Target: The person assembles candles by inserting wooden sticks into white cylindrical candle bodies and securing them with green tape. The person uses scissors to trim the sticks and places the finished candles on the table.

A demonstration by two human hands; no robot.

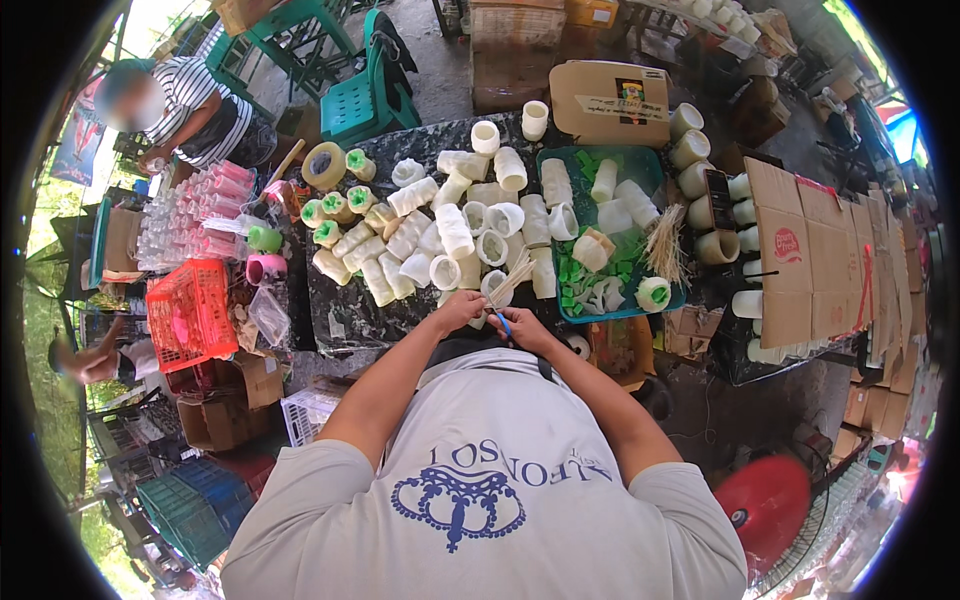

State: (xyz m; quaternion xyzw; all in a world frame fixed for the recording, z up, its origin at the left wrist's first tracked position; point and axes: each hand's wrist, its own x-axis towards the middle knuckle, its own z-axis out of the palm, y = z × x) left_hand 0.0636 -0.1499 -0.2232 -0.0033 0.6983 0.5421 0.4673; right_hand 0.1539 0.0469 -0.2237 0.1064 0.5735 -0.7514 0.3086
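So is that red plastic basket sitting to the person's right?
No, the red basket stands at the person's left, beside the dark table, while the right side holds flattened cardboard.

Far left: red plastic basket (190, 312), roll of tape (325, 165)
Far middle: green chair (368, 95)
Right: flat cardboard sheets (805, 255)
Near right: red fan (765, 505)

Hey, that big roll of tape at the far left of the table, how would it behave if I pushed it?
The tape roll lies flat, so it would probably slide rather than roll. Stood on edge, its round shape would likely let it roll away. It looks thickly wound, so perhaps fairly heavy for its size and stiff to grip.
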